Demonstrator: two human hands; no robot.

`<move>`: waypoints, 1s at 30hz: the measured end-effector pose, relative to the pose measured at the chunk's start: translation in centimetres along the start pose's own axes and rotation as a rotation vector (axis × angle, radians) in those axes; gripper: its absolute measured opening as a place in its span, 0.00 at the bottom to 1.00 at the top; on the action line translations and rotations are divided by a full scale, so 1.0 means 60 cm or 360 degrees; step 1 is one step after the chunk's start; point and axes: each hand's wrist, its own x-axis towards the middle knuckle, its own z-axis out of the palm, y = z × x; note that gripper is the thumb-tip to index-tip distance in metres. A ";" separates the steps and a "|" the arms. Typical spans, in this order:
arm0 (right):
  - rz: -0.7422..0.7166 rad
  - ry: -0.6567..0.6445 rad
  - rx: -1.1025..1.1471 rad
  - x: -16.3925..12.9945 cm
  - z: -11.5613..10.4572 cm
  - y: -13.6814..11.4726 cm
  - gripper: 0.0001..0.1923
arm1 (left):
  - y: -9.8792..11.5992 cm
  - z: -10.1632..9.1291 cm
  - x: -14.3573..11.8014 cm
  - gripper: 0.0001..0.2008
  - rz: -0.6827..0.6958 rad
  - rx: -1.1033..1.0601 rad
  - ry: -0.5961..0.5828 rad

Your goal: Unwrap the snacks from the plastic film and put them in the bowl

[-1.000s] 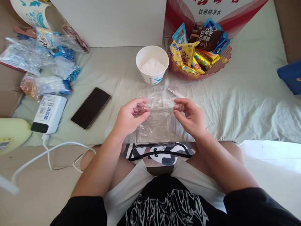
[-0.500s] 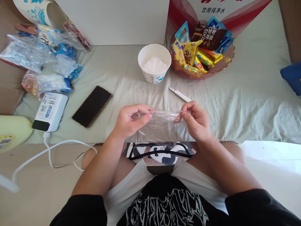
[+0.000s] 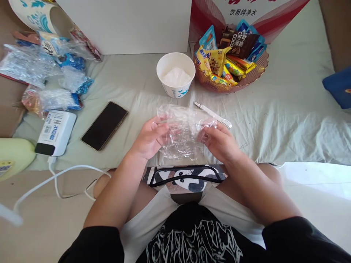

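A crumpled clear plastic bag (image 3: 182, 131) is stretched between my two hands over the pale sheet (image 3: 274, 120). My left hand (image 3: 149, 137) grips its left edge with fingers curled. My right hand (image 3: 219, 140) pinches the right edge. Just beyond the bag lies a thin white spoon-like tool (image 3: 213, 114). A white paper cup (image 3: 176, 75) with white powder stands behind it. My knees and a panda-print pouch (image 3: 183, 177) are below the hands.
A basket of wrapped snacks (image 3: 229, 62) sits at the back right. A black phone (image 3: 104, 125), a white charger block (image 3: 55, 132) with its cable and several plastic packets (image 3: 44, 78) lie to the left. A blue object (image 3: 338, 86) is at the right edge.
My hands have lifted and turned the bag so its crumpled face now stands up between them. The hands shifted slightly away from me. The white tool stays in place.
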 end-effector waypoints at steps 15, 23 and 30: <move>0.0031 -0.0263 -0.0434 0.000 0.002 0.010 0.17 | 0.003 0.000 -0.010 0.22 0.0094 0.0369 -0.0094; -0.0070 -0.0275 -0.0299 -0.008 0.007 0.004 0.20 | 0.011 -0.011 -0.018 0.15 0.0015 0.0264 -0.0208; -0.0127 -0.0213 -0.0261 -0.010 0.003 -0.011 0.18 | 0.020 -0.014 -0.016 0.09 0.0268 0.0173 -0.0235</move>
